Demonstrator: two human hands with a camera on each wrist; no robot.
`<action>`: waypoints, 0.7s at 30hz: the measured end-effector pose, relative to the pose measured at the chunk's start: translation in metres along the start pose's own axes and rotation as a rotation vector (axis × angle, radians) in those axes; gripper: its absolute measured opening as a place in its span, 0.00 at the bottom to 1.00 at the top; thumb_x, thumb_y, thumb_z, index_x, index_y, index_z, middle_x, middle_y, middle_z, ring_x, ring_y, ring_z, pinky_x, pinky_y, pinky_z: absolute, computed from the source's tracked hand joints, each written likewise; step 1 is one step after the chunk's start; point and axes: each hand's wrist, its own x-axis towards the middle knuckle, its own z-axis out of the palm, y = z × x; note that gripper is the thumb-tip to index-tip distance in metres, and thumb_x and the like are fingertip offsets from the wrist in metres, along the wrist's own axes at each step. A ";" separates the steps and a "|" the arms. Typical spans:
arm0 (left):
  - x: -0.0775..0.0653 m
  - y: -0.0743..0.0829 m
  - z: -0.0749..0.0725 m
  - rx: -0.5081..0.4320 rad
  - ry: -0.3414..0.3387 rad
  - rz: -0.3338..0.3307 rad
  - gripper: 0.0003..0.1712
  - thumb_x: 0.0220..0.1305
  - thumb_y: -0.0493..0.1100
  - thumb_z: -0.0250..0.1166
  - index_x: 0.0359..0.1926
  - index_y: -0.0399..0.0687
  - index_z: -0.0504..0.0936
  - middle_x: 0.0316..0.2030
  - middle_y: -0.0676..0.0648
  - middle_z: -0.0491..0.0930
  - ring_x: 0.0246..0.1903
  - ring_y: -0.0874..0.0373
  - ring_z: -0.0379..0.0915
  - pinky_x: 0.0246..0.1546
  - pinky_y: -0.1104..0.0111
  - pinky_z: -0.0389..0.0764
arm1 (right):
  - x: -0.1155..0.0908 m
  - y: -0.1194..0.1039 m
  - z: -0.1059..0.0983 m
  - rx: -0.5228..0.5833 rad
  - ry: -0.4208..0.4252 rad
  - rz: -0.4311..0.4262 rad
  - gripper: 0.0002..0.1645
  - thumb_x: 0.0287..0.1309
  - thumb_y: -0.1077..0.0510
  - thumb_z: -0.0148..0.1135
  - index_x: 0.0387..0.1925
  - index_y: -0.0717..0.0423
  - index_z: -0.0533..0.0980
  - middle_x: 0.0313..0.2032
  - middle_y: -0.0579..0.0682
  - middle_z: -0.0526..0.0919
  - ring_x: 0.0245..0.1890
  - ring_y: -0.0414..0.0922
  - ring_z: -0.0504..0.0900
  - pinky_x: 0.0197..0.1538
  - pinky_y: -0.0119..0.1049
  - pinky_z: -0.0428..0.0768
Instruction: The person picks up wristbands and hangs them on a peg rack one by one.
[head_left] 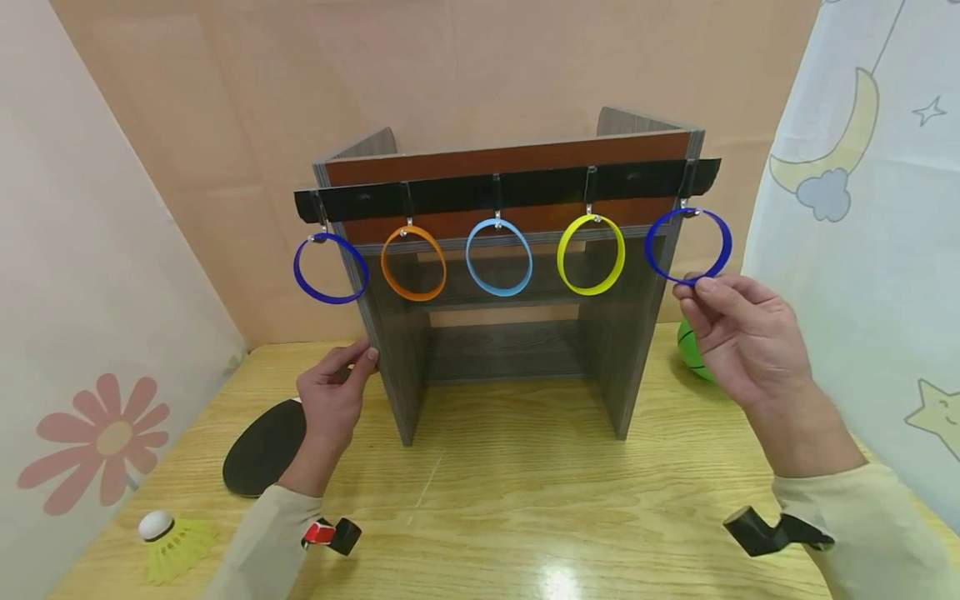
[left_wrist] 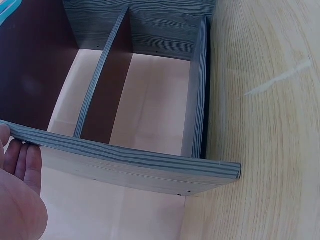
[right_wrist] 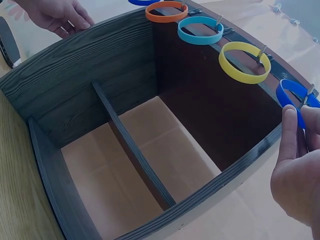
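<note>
A small grey wooden shelf point(head_left: 637, 333) stands on the table, a black strip point(head_left: 450, 197) across its upper front. From clips on the strip hang silicone wristbands: a dark blue one point(head_left: 300, 283) at far left, then an orange one point(head_left: 384, 271), a light blue one point(head_left: 469, 262), a yellow one point(head_left: 561, 265) and another dark blue one point(head_left: 726, 242) at far right. My right hand point(head_left: 757, 342) pinches the bottom of that right-hand blue band between thumb and fingers. Lower down, my left hand point(head_left: 333, 396) grips the front edge of the shelf's left side panel point(left_wrist: 125, 155).
A black table tennis bat point(head_left: 262, 450) lies left of the shelf, partly behind the left forearm. Nearer the front left is a yellow shuttlecock point(head_left: 176, 546). A green ball point(head_left: 693, 354) sits right of the shelf, partly covered by the right hand.
</note>
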 end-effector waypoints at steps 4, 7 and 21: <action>-0.001 0.000 -0.001 -0.012 -0.002 0.004 0.10 0.57 0.26 0.65 0.40 0.20 0.80 0.28 0.40 0.81 0.27 0.58 0.81 0.34 0.70 0.82 | 0.000 0.004 0.001 -0.053 0.042 -0.002 0.15 0.64 0.79 0.42 0.36 0.79 0.78 0.37 0.68 0.82 0.36 0.58 0.84 0.44 0.42 0.80; -0.001 0.001 -0.001 -0.010 -0.003 0.006 0.10 0.57 0.26 0.65 0.40 0.20 0.80 0.28 0.40 0.81 0.27 0.58 0.81 0.34 0.70 0.82 | 0.000 0.007 0.002 -0.084 0.070 -0.010 0.14 0.63 0.79 0.44 0.35 0.78 0.78 0.36 0.67 0.82 0.35 0.58 0.84 0.43 0.41 0.81; -0.001 0.008 -0.004 0.023 -0.005 0.013 0.09 0.56 0.19 0.60 0.39 0.22 0.81 0.28 0.43 0.82 0.27 0.60 0.80 0.34 0.73 0.82 | -0.016 0.019 -0.019 -0.227 0.087 -0.016 0.13 0.61 0.80 0.47 0.35 0.75 0.79 0.34 0.64 0.83 0.34 0.55 0.85 0.41 0.38 0.82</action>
